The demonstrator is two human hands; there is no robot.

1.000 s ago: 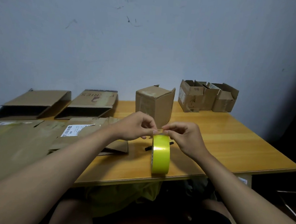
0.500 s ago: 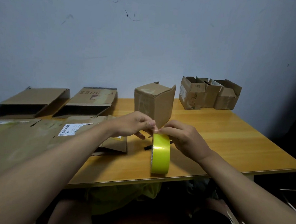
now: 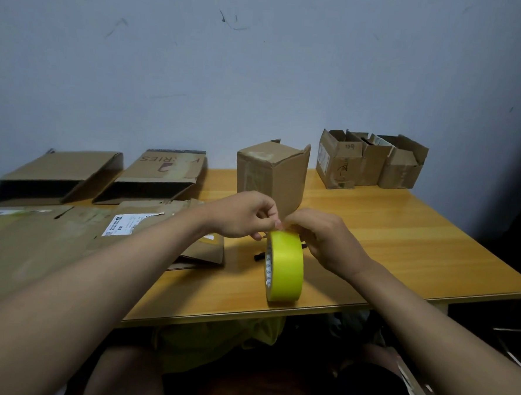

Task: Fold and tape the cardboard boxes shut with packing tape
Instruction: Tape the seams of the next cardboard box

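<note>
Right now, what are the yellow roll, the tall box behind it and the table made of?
The yellow tape roll looks like glossy plastic film wound on a printed white core, which shows at its side. The tall box is brown cardboard, matte, creased, with torn flap edges. The table looks like wood or a wood-grain laminate: orange, streaked and shiny enough to reflect light; which one, I cannot tell.

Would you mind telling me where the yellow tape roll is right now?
In the head view, the yellow tape roll stands on edge near the table's front edge, between both hands, in front of the upright box.
</note>
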